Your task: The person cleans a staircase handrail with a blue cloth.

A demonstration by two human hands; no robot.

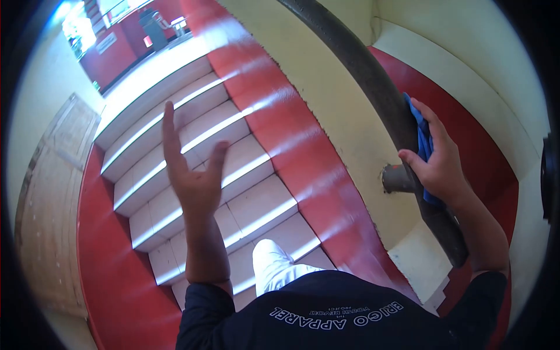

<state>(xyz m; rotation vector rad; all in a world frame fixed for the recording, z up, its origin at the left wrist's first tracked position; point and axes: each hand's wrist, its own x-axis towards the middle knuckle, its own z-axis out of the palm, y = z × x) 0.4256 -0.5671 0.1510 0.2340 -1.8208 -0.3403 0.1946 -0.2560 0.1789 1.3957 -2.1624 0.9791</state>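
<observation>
On the right, my right hand [438, 160] presses a blue cloth [424, 131] against the dark handrail [364, 73], with the thumb on the near side of the rail. Part of the cloth hangs below the palm. My left hand [197, 175] is raised in the air over the tiled steps [251, 157], its fingers apart and nothing in it. A short round bracket [398, 178] joins the rail to the cream wall just left of my right hand.
Red-painted borders [303, 140] run along both sides of the stairs. A wooden panel [52, 192] stands at the left wall. Beyond the top landing is a red counter [119, 49] with grey equipment [156, 29]. The rail's lower end [452, 245] is near my right forearm.
</observation>
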